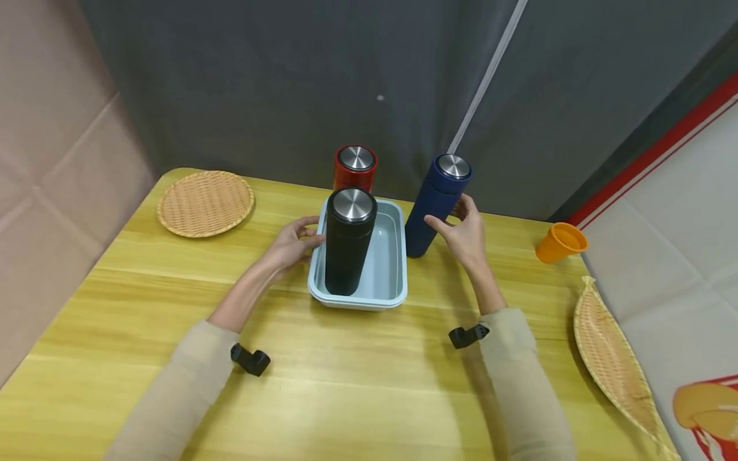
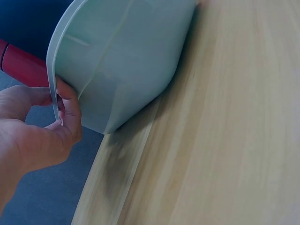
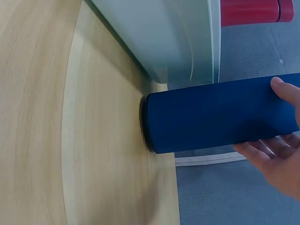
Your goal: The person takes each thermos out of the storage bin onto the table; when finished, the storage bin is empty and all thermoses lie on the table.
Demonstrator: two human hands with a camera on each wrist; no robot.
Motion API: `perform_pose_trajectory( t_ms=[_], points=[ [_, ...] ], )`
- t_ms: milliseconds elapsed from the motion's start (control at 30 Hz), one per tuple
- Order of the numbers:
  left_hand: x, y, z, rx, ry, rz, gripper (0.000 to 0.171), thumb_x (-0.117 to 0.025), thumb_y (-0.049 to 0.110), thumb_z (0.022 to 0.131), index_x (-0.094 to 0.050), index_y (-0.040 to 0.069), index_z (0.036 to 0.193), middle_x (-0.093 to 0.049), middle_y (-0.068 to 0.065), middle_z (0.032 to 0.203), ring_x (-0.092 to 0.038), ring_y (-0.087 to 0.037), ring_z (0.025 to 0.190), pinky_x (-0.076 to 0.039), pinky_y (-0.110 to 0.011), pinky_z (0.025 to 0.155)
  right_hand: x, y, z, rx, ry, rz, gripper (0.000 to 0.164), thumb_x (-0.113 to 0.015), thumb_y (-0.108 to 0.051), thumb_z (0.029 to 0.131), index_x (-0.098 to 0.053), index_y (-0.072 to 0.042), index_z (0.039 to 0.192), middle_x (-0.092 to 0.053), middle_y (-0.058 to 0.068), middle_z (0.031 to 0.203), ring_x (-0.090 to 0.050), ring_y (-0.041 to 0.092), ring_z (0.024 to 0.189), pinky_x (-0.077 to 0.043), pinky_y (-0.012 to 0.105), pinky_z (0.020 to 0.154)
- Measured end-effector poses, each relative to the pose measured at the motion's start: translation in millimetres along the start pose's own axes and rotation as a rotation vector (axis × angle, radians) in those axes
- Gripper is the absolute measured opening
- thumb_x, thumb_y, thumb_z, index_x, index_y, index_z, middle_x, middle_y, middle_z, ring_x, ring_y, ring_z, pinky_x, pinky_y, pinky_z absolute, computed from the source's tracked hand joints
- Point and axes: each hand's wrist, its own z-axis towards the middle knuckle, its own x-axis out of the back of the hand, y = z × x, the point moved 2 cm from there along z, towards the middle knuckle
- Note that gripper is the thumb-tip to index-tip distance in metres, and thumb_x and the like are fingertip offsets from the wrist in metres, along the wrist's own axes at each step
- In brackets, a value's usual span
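Right hand (image 1: 466, 238): my thumb and fingers hold the blue bottle (image 1: 428, 211) around its upper part.
Blue bottle: stands on the tabletop (image 1: 352, 371), just right of the pale bin (image 1: 377, 302), its base near the far edge.
Left hand (image 1: 295, 244): I pinch the bin's left rim.
Inside the bin: the black bottle (image 1: 347, 253) stands by the left wall; bare floor shows to its right.
Far end: the red bottle (image 1: 346, 177) rises above the rim, its base hidden.
Room: bare tabletop stretches between my sleeves (image 1: 526, 371); a gap separates my right hand from the orange cup (image 1: 555, 248).
Edges: a round woven tray (image 1: 205, 203) sits near the far left corner, a long woven tray (image 1: 611, 352) along the right edge.
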Motion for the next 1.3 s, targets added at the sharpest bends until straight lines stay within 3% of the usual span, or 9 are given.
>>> perform_pose_trajectory(
  t_ms=[367,667,900,1100,1300],
  points=[
    [-0.2,1.2,-0.9,0.006,0.004,-0.015,0.055,-0.054,0.002,0.097,-0.032,0.004,0.148,-0.048,-0.013,0.110,-0.056,-0.013,0.086,-0.052,-0.027,0.068,-0.7,2.2,0.3,-0.011,-0.016,-0.003,0.065,-0.074,-0.002,0.082,-0.039,0.010,0.136,-0.051,0.027,0.127,-0.052,0.036,0.114,-0.047,0.045,0.095],
    [-0.4,2.5,-1.0,0.021,0.006,-0.013,0.055,-0.054,0.003,0.098,-0.032,0.005,0.148,-0.048,-0.012,0.110,-0.056,-0.015,0.088,-0.051,-0.027,0.071,-3.6,10.4,2.4,-0.013,-0.022,0.062,0.068,-0.074,-0.002,0.083,-0.037,0.008,0.139,-0.049,0.028,0.129,-0.051,0.037,0.114,-0.045,0.048,0.096],
    [-2.0,1.6,-0.6,0.026,0.009,-0.019,0.054,-0.054,0.003,0.097,-0.034,0.005,0.147,-0.049,-0.011,0.106,-0.056,-0.014,0.085,-0.050,-0.027,0.067,-4.5,40.2,2.7,0.005,-0.027,0.132,0.079,-0.075,-0.001,0.082,-0.030,0.001,0.147,-0.046,0.021,0.138,-0.048,0.032,0.123,-0.041,0.047,0.101],
    [-4.0,1.0,0.1,0.039,0.025,-0.028,0.053,-0.055,0.004,0.098,-0.035,0.006,0.147,-0.050,-0.010,0.107,-0.056,-0.014,0.085,-0.051,-0.026,0.068,2.2,42.2,-13.0,0.039,-0.021,0.156,0.076,-0.072,0.004,0.083,-0.031,0.001,0.147,-0.046,0.022,0.139,-0.047,0.035,0.125,-0.041,0.053,0.099],
    [-2.0,0.4,-1.1,0.046,0.041,-0.044,0.051,-0.054,0.004,0.098,-0.036,0.007,0.146,-0.052,-0.009,0.104,-0.057,-0.013,0.083,-0.050,-0.025,0.067,4.4,33.5,-33.8,0.045,-0.030,0.190,0.074,-0.070,0.008,0.083,-0.031,0.005,0.145,-0.046,0.022,0.140,-0.048,0.037,0.123,-0.044,0.046,0.097]
  ],
)
